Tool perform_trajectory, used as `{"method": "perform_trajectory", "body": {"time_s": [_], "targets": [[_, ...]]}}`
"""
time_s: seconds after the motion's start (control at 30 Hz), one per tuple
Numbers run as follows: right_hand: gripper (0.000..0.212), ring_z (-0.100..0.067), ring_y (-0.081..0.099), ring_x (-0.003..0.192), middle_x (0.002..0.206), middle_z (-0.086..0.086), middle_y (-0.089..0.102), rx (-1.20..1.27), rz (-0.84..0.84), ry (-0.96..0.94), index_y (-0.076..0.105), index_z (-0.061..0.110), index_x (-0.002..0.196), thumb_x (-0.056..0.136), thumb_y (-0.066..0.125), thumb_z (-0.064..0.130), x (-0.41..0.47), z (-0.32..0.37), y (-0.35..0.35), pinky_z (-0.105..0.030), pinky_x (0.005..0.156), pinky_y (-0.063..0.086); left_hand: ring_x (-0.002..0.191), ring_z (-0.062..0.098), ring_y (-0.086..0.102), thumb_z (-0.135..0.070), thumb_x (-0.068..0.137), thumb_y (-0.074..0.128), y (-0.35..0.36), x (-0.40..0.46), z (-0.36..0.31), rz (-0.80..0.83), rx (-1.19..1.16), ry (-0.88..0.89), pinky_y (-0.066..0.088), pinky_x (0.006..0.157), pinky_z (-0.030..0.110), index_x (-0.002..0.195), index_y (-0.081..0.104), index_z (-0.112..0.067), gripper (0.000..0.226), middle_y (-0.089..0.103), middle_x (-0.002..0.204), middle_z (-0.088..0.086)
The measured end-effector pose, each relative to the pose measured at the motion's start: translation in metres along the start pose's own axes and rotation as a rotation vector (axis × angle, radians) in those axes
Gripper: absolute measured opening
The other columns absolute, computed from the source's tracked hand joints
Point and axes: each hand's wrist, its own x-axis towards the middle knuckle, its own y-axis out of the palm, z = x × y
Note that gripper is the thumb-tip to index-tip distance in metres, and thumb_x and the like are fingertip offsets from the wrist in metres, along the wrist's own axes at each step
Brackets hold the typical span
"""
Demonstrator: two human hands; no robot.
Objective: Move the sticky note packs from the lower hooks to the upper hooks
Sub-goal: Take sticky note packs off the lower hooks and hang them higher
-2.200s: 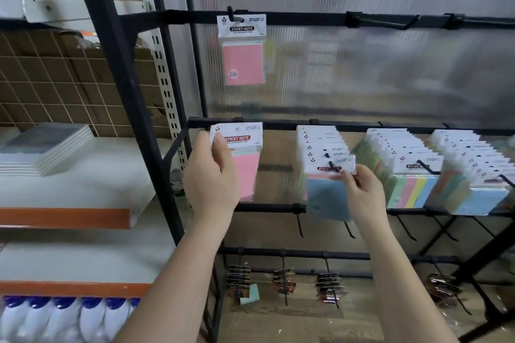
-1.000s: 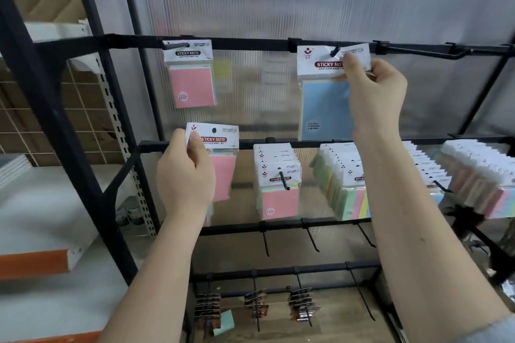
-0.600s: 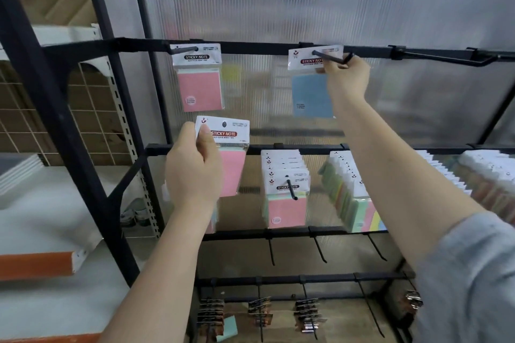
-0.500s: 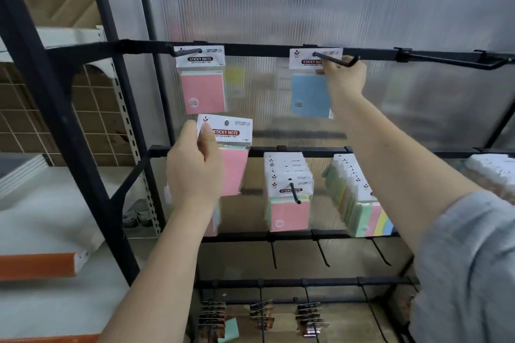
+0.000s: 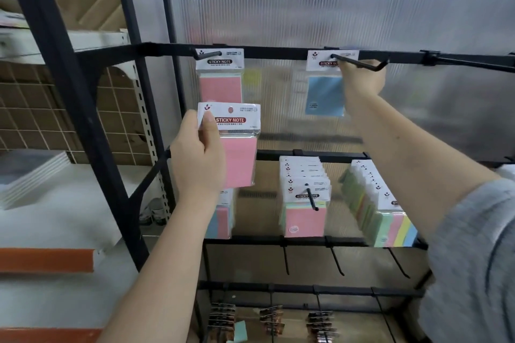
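Left hand: the left hand (image 5: 198,157) is gripping a pink sticky note pack (image 5: 237,145) by its white header card, thumb across the front, holding it up in front of the rack just below the top bar (image 5: 278,52).
Right hand: the right hand (image 5: 362,82) is reaching up to the blue pack (image 5: 323,95), fingers curled at the header card's right side; whether they are pinching it I cannot tell.
Blue pack: it is hanging on an upper hook (image 5: 359,63), pushed well back toward the bar.
Other upper hook: a second pink pack (image 5: 220,78) is hanging at the left.
Lower hooks: rows of packs (image 5: 305,203) are hanging there, with multicoloured packs (image 5: 384,220) to their right.
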Motion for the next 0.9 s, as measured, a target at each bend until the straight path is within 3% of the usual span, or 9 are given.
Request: {"method": "perform_trajectory", "body": {"time_s": [0.07, 0.2, 0.27, 0.37, 0.5, 0.57, 0.63, 0.77, 0.9], "targets": [[0.026, -0.013, 0.053, 0.088, 0.095, 0.002, 0.057, 0.009, -0.032, 0.001, 0.059, 0.013, 0.106, 0.084, 0.067, 0.026, -0.004, 0.001, -0.002, -0.022, 0.078, 0.043, 0.062, -0.011, 0.053, -0.028, 0.101, 0.036, -0.001, 0.001, 0.0, -0.01, -0.023, 0.001, 0.037, 0.05, 0.005, 0.075, 0.039, -0.015, 0.029, 0.046, 0.068, -0.013], [0.006, -0.013, 0.049, 0.086, 0.086, 0.006, 0.053, -0.068, -0.062, -0.041, 0.047, 0.02, 0.086, 0.089, 0.052, 0.017, -0.021, 0.0, -0.01, -0.019, 0.073, 0.034, 0.063, -0.011, 0.051, -0.025, 0.101, 0.04, -0.008, 0.006, -0.003, -0.031, -0.062, 0.009, 0.037, 0.053, 0.005, 0.081, 0.043, -0.008, 0.027, 0.046, 0.068, -0.011], [0.006, -0.012, 0.049, 0.087, 0.092, 0.006, 0.054, -0.073, -0.011, -0.057, 0.051, 0.021, 0.094, 0.088, 0.051, 0.018, -0.036, -0.005, -0.017, -0.018, 0.075, 0.035, 0.061, -0.011, 0.05, -0.024, 0.101, 0.043, -0.013, 0.011, -0.005, -0.056, -0.083, 0.025, 0.037, 0.053, 0.006, 0.076, 0.043, -0.012, 0.027, 0.045, 0.068, -0.012], [0.025, -0.011, 0.056, 0.09, 0.099, 0.004, 0.062, -0.085, 0.11, -0.063, 0.064, 0.015, 0.111, 0.088, 0.054, 0.017, -0.068, -0.018, -0.031, -0.022, 0.081, 0.044, 0.06, -0.011, 0.05, -0.024, 0.099, 0.046, -0.019, 0.017, -0.009, -0.078, -0.11, 0.04, 0.036, 0.053, 0.006, 0.071, 0.038, -0.024, 0.03, 0.046, 0.068, -0.013], [0.019, -0.007, 0.058, 0.076, 0.087, 0.013, 0.065, -0.174, 0.227, -0.083, 0.066, 0.023, 0.102, 0.089, 0.053, 0.018, -0.114, -0.036, -0.049, -0.021, 0.057, 0.047, 0.061, -0.007, 0.051, -0.027, 0.098, 0.049, -0.023, 0.027, -0.012, -0.108, -0.129, 0.084, 0.037, 0.054, 0.007, 0.073, 0.043, -0.022, 0.026, 0.049, 0.069, -0.014], [0.017, -0.009, 0.058, 0.079, 0.088, 0.01, 0.066, -0.226, 0.266, -0.086, 0.067, 0.02, 0.099, 0.09, 0.054, 0.017, -0.13, -0.048, -0.054, -0.025, 0.064, 0.044, 0.064, -0.01, 0.054, -0.025, 0.098, 0.049, -0.024, 0.031, -0.016, -0.124, -0.148, 0.104, 0.039, 0.055, 0.006, 0.078, 0.047, -0.015, 0.023, 0.05, 0.07, -0.015], [0.02, -0.011, 0.058, 0.088, 0.095, 0.004, 0.067, -0.315, 0.344, -0.085, 0.068, 0.012, 0.106, 0.092, 0.054, 0.017, -0.142, -0.061, -0.059, -0.021, 0.075, 0.038, 0.066, -0.012, 0.055, -0.025, 0.098, 0.048, -0.025, 0.035, -0.021, -0.127, -0.171, 0.109, 0.041, 0.056, 0.007, 0.075, 0.046, -0.022, 0.023, 0.052, 0.072, -0.015], [0.037, -0.015, 0.055, 0.118, 0.129, -0.002, 0.06, -0.491, 0.465, -0.049, 0.057, 0.008, 0.129, 0.095, 0.052, 0.023, -0.158, -0.083, -0.069, -0.023, 0.093, 0.037, 0.065, -0.008, 0.055, -0.024, 0.098, 0.049, -0.027, 0.044, -0.03, -0.145, -0.2, 0.115, 0.042, 0.058, 0.01, 0.073, 0.046, -0.029, 0.025, 0.052, 0.071, -0.016], [0.035, -0.02, 0.054, 0.118, 0.126, 0.003, 0.061, -0.593, 0.562, -0.008, 0.06, 0.013, 0.125, 0.096, 0.049, 0.03, -0.169, -0.089, -0.073, -0.025, 0.086, 0.036, 0.069, -0.014, 0.056, -0.023, 0.098, 0.048, -0.027, 0.051, -0.033, -0.145, -0.233, 0.112, 0.042, 0.057, 0.006, 0.087, 0.05, -0.01, 0.017, 0.052, 0.078, -0.016]]}}
